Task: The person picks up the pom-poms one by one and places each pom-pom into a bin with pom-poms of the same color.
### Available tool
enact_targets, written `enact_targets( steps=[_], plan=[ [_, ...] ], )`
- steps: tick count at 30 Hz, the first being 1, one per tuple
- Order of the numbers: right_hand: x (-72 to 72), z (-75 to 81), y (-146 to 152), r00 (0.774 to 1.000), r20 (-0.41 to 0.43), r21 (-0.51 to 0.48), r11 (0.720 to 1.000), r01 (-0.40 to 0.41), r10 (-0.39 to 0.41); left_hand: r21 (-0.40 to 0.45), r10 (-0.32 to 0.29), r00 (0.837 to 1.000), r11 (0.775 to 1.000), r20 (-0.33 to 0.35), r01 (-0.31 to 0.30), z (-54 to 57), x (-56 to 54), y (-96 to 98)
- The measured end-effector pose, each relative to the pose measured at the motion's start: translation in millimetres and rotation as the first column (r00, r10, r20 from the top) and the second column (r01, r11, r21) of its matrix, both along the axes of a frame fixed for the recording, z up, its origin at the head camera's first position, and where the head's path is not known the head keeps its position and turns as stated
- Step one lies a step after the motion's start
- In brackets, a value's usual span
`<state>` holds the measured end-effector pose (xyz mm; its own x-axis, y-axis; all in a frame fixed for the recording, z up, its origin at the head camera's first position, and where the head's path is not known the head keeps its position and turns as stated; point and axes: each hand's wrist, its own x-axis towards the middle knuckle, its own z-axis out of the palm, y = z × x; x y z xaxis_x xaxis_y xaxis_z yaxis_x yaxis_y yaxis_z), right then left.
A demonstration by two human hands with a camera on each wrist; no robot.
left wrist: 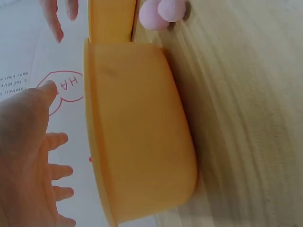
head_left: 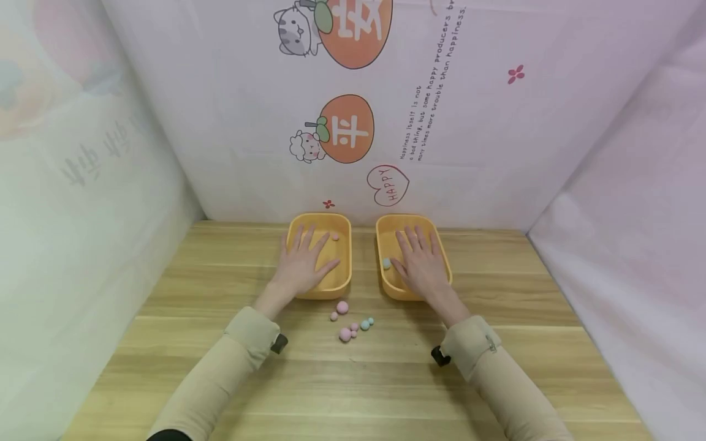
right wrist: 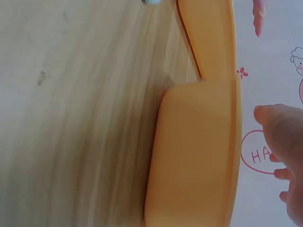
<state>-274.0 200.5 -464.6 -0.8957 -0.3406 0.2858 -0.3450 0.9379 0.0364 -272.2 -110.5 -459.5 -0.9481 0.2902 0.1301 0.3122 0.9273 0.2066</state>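
My left hand (head_left: 300,266) is spread above the left yellow-orange bin (head_left: 346,269), fingers straight and nothing in them. A small pink ball (head_left: 335,236) lies inside that bin. Over the right yellow-orange bin (head_left: 380,236) my right hand (head_left: 423,263) is held with its fingers spread, also holding nothing. One pale blue ball (head_left: 387,263) is in the right bin, by its left wall. In the left wrist view the left hand (left wrist: 23,156) is above the bin's rim. The right wrist view shows the right hand (right wrist: 286,151) likewise clear of the rim.
Several pink balls (head_left: 345,334) and two pale blue balls (head_left: 365,325) lie on the wooden table (head_left: 353,392) in front of the bins. A printed white cloth (head_left: 463,184) hangs behind the bins, with white cloth at both sides.
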Motion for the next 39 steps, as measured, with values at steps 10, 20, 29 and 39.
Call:
enact_targets(
  steps=[10, 20, 29, 39],
  plan=[
    [17.4, -7.0, -6.0, 0.988, -0.114, -0.067, 0.991, -0.114, 0.106, 0.003, -0.009, 1.000, 1.000, 0.025, 0.009, -12.8, 9.2, -11.3],
    [36.7, -18.8, -17.3, 0.928, -0.266, -0.116, 0.947, -0.300, 0.261, 0.038, -0.001, 0.999, 0.999, 0.044, -0.001, -24.7, 14.6, -22.9],
    [49.7, -34.1, -30.3, 0.818, -0.361, -0.084, 0.858, -0.507, 0.448, 0.039, 0.025, 0.998, 0.999, 0.052, -0.027, -34.3, 14.6, -29.5],
    [66.1, -47.5, -45.0, 0.764, -0.287, -0.088, 0.779, -0.621, 0.577, 0.048, 0.028, 0.998, 0.998, 0.054, -0.031, -40.4, 12.2, -31.9]
  ],
)
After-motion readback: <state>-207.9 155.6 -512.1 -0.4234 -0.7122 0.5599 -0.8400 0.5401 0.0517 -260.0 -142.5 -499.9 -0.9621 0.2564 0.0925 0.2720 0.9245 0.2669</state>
